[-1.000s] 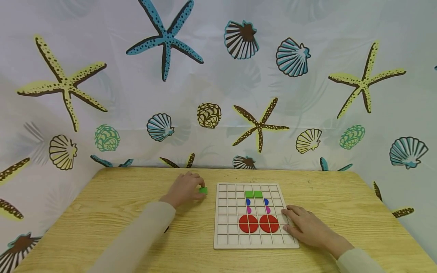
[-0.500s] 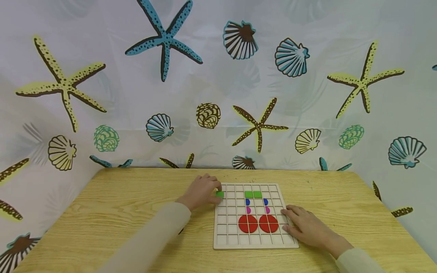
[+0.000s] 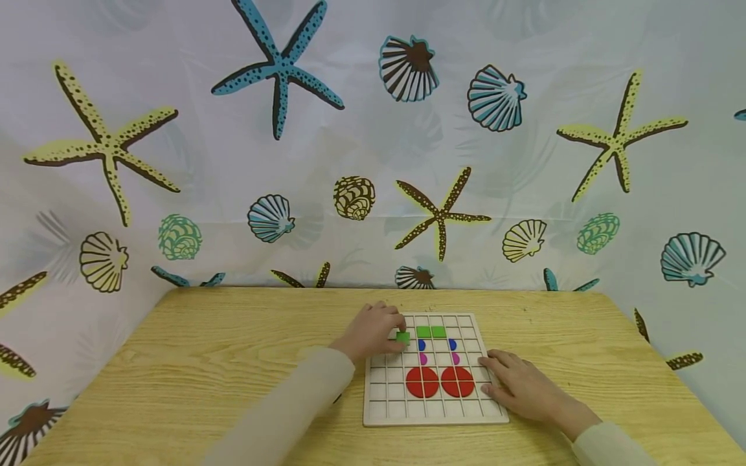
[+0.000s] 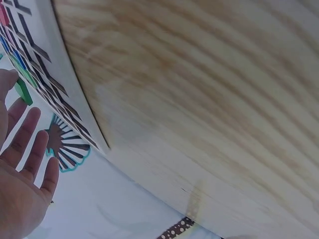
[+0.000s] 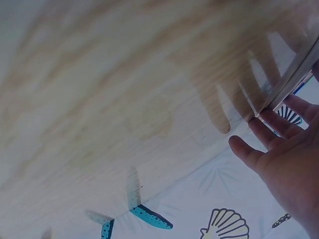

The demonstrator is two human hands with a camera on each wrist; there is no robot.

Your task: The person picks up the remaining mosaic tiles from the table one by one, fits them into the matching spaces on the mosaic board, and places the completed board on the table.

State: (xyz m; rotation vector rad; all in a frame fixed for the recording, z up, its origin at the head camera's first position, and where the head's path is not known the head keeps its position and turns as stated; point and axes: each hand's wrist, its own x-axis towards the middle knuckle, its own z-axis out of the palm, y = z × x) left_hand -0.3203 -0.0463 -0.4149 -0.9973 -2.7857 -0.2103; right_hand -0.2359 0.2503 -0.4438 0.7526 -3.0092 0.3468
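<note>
A small green square tile (image 3: 403,338) is pinched between the thumb and a finger of my left hand (image 3: 373,330), over the upper left part of a pale grid board (image 3: 379,409). In the left wrist view the same green tile (image 4: 23,92) shows between thumb and fingertip, while the other fingers spread free. My right hand (image 3: 524,388) rests at the board's right edge, fingers extended and touching the rim. On the board lie two green squares (image 3: 431,331), blue half-discs (image 3: 452,345), pink half-discs (image 3: 423,358) and two red circles (image 3: 422,382).
The board lies on a wooden table (image 3: 245,336). Behind the table hangs a white curtain (image 3: 326,155) printed with starfish and shells. Under the left sleeve (image 3: 291,395) a small dark bit (image 3: 338,399) peeks out.
My left hand has carried the green tile rightward from the table left of the board to above the board's upper left squares. The right hand has stayed at the right edge.
</note>
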